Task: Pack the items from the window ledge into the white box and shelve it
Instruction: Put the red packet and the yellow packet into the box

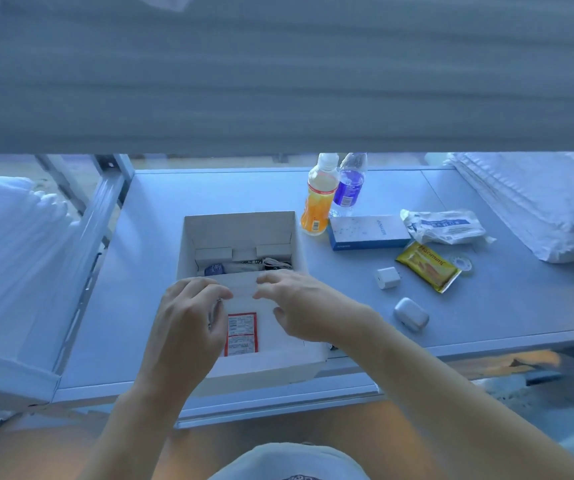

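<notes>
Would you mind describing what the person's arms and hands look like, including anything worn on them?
Both forearms are bare with no sleeves in view. The left hand and the right hand wear no gloves, and no watch or bracelet shows on either wrist. Any ring is too unclear to tell.

White box (240, 226), orange bottle (318, 206) — yellow, perhaps striped, packet (427, 266).

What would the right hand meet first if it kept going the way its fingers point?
Probably the left hand: the right hand points left across the white box, though depth is unclear.
</notes>
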### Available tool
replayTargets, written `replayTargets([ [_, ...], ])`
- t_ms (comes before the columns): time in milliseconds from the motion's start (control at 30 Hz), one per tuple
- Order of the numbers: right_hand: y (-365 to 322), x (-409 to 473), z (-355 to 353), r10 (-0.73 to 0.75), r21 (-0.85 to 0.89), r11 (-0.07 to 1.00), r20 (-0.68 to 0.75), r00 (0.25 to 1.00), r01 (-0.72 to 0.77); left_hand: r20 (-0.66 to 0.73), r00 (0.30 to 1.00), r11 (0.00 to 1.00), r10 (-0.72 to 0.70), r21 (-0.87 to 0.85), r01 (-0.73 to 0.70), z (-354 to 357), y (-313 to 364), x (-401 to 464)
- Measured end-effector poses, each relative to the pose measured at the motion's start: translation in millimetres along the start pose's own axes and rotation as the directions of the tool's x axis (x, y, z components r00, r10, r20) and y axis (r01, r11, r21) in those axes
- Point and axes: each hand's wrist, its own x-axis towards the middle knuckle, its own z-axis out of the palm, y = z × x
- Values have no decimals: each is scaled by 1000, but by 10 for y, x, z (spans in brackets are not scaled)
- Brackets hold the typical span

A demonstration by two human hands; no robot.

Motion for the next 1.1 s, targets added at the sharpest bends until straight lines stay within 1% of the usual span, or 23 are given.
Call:
replayTargets([
  [167, 189, -282, -110, 32, 115, 993, -197, 980, -10, 49, 997, 998, 56, -41, -54, 140, 186, 71],
  [233, 333, -402, -168, 80, 172, 984, -265, 961, -34, 65, 995, 996, 75, -54, -72, 211, 238, 89],
  [300, 510, -531, -203, 164, 251, 964, -304, 938, -87, 79, 993, 994, 86, -74, -80, 287, 300, 116],
  [367, 700, -660, -204, 244, 312, 939, -314, 917, -143, 99, 989, 991, 107, -93, -98, 358, 392, 158],
  [467, 996, -835, -151, 332, 363, 909, -333, 883, -205, 139, 974, 981, 178, -99, -165, 449, 552, 244],
  [567, 1367, -979, -97, 436, 449, 855, -348, 830, -261, 187, 958, 975, 218, -93, -204, 523, 696, 316],
  [667, 1832, -1109, -49, 599, 553, 747, -316, 736, -370, 205, 954, 974, 219, -98, -203, 588, 823, 325],
  [733, 2137, -1177, -2, 696, 582, 670, -277, 663, -461, 215, 954, 976, 211, -102, -193, 629, 896, 308],
  [800, 2403, -1201, 71, 760, 572, 613, -240, 604, -544, 217, 955, 978, 203, -99, -186, 669, 953, 292],
  [833, 2519, -1198, 110, 780, 547, 596, -218, 587, -588, 217, 956, 979, 198, -95, -181, 688, 977, 286],
  [933, 2783, -1139, 203, 808, 436, 573, -158, 568, -694, 211, 961, 983, 179, -81, -165, 725, 1033, 282],
  [1100, 3011, -1024, 255, 807, 290, 590, -225, 546, -753, 206, 967, 988, 146, -70, -134, 737, 1081, 288],
])
